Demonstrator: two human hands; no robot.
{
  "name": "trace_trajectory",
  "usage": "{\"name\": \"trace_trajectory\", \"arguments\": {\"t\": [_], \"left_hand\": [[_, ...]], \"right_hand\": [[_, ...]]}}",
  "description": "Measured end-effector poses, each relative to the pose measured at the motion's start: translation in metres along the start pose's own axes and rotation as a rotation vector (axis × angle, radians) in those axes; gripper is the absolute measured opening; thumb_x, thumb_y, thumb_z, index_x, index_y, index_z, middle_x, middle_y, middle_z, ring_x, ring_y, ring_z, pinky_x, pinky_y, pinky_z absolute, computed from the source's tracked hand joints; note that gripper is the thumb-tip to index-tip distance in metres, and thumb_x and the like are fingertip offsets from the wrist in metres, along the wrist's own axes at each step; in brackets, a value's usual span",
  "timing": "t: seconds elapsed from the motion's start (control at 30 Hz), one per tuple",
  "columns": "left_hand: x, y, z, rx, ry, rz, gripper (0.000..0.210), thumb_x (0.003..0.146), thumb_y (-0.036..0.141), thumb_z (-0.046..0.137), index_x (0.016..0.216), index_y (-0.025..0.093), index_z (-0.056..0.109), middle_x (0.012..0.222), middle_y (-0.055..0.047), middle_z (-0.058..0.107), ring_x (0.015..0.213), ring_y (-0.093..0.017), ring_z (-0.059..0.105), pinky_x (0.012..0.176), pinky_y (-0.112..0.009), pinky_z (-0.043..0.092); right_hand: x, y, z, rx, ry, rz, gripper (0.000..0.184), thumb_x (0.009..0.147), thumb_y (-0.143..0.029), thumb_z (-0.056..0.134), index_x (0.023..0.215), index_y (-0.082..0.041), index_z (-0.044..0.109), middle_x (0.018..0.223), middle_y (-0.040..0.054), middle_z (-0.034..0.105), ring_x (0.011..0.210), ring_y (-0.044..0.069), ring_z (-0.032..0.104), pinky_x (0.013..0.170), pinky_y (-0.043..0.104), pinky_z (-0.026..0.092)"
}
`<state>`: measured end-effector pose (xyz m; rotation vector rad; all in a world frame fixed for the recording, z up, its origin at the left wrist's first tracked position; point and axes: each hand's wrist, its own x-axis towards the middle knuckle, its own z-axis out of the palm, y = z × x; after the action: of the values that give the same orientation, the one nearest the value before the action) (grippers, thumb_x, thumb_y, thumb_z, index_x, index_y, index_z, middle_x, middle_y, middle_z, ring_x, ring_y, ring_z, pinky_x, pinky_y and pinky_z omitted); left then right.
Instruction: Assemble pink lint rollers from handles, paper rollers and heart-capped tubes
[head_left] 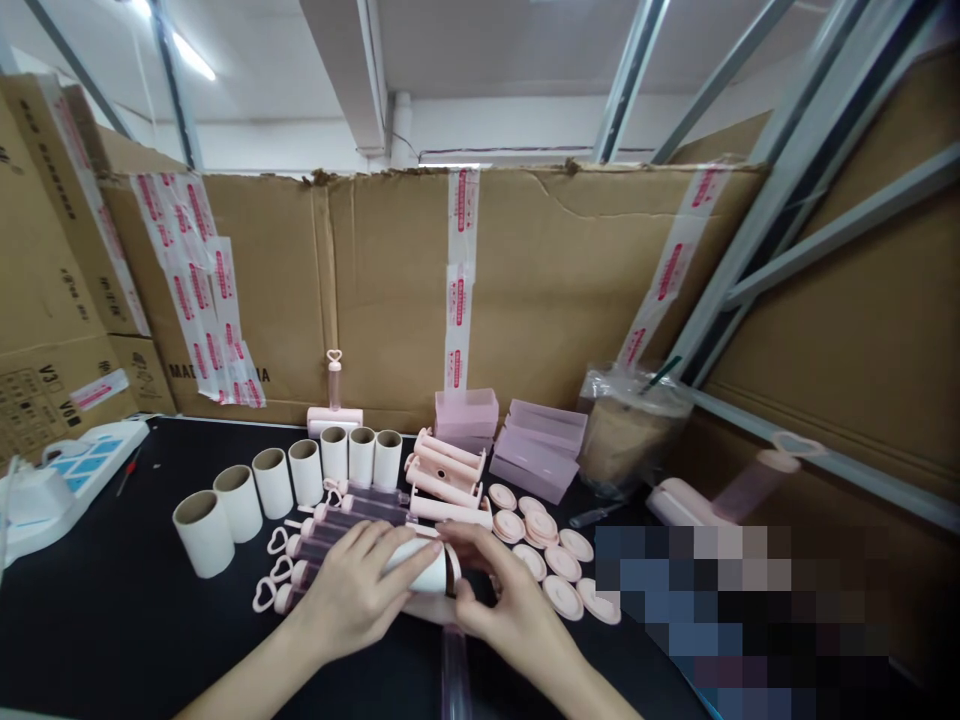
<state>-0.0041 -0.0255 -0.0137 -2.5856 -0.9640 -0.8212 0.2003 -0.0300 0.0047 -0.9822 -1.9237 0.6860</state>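
My left hand (360, 590) is wrapped round a white lint roller roll (421, 566), which lies on its side in front of me. At the roll's right end, my right hand (514, 595) curls its thumb and fingers about a pale pink round end cap (454, 568). Part of a pink roller frame shows beneath the roll, mostly covered by my fingers. A clear tube-like handle (454, 670) points from it towards me. Left of my hands lie several dark translucent handles with pink heart loops (280, 568). Several loose pink caps (562, 597) lie to the right.
White rolls (202, 535) stand in an arc behind the handles. Pink roller frames (446, 480), lilac boxes (536, 450) and a plastic-wrapped bundle (630, 430) sit further back. Finished lint rollers (335, 418) stand at the back and right. A power strip (90, 475) lies left; cardboard walls enclose the table.
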Motion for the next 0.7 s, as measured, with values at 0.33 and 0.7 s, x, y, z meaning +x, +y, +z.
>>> {"name": "trace_trajectory", "arguments": {"t": [0.33, 0.7], "left_hand": [[0.001, -0.012, -0.023, -0.751, 0.416, -0.644, 0.04, 0.075, 0.022, 0.058, 0.112, 0.02, 0.043, 0.105, -0.008, 0.057, 0.099, -0.024, 0.056, 0.086, -0.036, 0.044], [0.005, -0.012, -0.025, -1.347, 0.466, -0.798, 0.029, 0.076, 0.028, 0.061, 0.1, 0.023, 0.046, 0.095, -0.002, 0.051, 0.09, -0.019, 0.053, 0.075, -0.031, 0.049]], "right_hand": [[0.026, 0.026, -0.072, -0.66, 0.176, 0.141, 0.012, 0.072, -0.026, 0.054, 0.075, -0.021, 0.064, 0.083, 0.005, 0.066, 0.079, 0.022, 0.059, 0.071, 0.033, 0.043], [0.027, 0.048, -0.063, -0.788, 0.091, 0.125, 0.016, 0.077, -0.024, 0.053, 0.081, -0.02, 0.068, 0.09, 0.0078, 0.07, 0.086, 0.024, 0.062, 0.075, 0.034, 0.045]]}}
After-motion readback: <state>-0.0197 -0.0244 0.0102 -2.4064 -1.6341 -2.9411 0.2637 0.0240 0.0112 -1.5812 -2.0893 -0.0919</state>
